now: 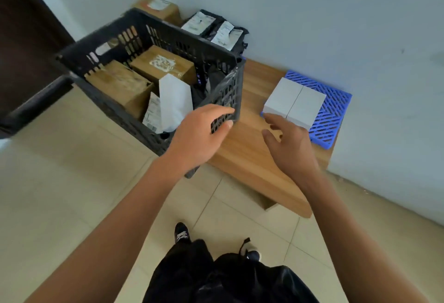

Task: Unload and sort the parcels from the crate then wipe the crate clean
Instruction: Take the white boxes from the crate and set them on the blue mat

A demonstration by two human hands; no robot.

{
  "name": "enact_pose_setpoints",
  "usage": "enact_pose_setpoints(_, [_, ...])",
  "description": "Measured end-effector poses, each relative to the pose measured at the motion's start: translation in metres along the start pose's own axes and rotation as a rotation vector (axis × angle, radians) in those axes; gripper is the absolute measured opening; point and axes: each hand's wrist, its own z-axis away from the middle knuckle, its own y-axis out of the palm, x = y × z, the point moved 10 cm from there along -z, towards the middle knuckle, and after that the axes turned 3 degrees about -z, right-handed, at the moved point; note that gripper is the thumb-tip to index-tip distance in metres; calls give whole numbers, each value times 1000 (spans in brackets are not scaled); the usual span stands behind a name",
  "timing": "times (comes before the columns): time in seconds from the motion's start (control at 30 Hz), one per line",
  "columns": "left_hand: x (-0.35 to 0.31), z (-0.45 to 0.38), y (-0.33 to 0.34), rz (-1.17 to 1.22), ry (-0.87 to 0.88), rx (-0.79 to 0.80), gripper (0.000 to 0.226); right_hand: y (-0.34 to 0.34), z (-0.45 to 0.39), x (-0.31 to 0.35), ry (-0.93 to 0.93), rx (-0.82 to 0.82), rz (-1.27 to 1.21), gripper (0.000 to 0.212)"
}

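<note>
The left hand (199,132) is hovering over the near right corner of the black crate (153,36), fingers loosely spread and holding nothing, with the fingertips just over the lattice wall. The right hand (290,144) is hanging open above the wooden bench (252,158), empty as well, its fingers reaching toward the two white boxes (294,102) that are sitting side by side on the blue plastic mat (336,105). The next parcel to come out is most likely the white paper bag (174,100), which is standing nearly upright in the crate's near corner, its long axis pointing up and leaning slightly away from the person. It is lying just up and to the left of the left hand, so that hand is clearly the nearer one; the right hand is sitting well apart from it, across the crate wall. Beside the bag a labelled flat packet (152,112) is leaning, and behind them two brown cardboard boxes (144,74) are filling the rest of the crate. Behind the crate, against the pale wall, a brown box (158,8) and some black mailer bags (216,30) are resting on the bench, apparently already sorted. The crate is overhanging the bench's front edge above a floor of cream tiles (60,194). A dark door (26,38) is standing at the left.
</note>
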Motion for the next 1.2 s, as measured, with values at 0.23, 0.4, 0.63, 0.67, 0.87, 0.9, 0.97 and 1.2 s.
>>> enact_pose_setpoints(0.23, [77,25,-83,12,-75,-137,32,55,-26,105,-112,40,-49,41])
enact_pose_setpoints(0.4, [139,41,-135,6,-108,-189,33,115,-40,171,-151,86,-42,42])
enact_pose_setpoints(0.63, [199,45,-172,-50,-88,-135,37,174,-49,212,-88,120,-3,39])
enact_pose_setpoints(0.67, [204,45,-176,-51,-80,-129,37,180,-50,214,-73,129,19,39])
enact_pose_setpoints(0.87, [234,35,-183,11,-59,-98,38,213,-70,200,78,249,173,59])
enact_pose_setpoints(0.9, [238,30,-182,16,-55,-88,37,219,-74,194,109,281,212,65])
enact_pose_setpoints(0.97, [243,16,-179,16,-40,-67,37,230,-82,183,164,345,274,75])
enact_pose_setpoints(1.2, [252,-45,-165,-64,13,111,41,262,-126,157,266,448,357,88])
